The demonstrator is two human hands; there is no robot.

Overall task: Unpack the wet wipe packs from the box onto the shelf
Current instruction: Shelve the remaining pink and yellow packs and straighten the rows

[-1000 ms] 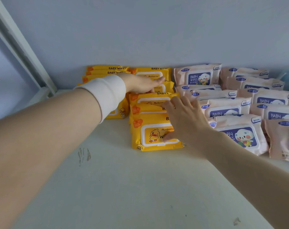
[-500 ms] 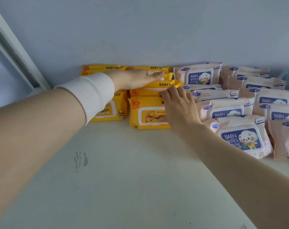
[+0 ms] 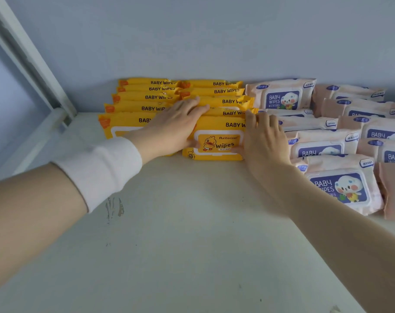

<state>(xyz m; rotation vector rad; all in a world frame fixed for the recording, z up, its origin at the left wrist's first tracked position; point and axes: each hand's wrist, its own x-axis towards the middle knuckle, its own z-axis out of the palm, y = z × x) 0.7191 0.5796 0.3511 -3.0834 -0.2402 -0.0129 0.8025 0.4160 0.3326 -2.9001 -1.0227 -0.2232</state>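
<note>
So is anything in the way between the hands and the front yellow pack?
No, nothing visible. The left hand and the right hand both touch the front yellow pack, one at each end. It stands on the shelf, with more yellow packs right behind it.

yellow wipe packs [image 3: 216,141]: smooth plastic film, slight gloss. pink wipe packs [image 3: 340,188]: plastic film, more matt, little wrinkled. shelf [image 3: 192,245]: painted surface, matt, scuffed, dark scratch marks. white cuff [image 3: 101,170]: soft knit cloth. wall [image 3: 192,41]: smooth, matt.
</note>
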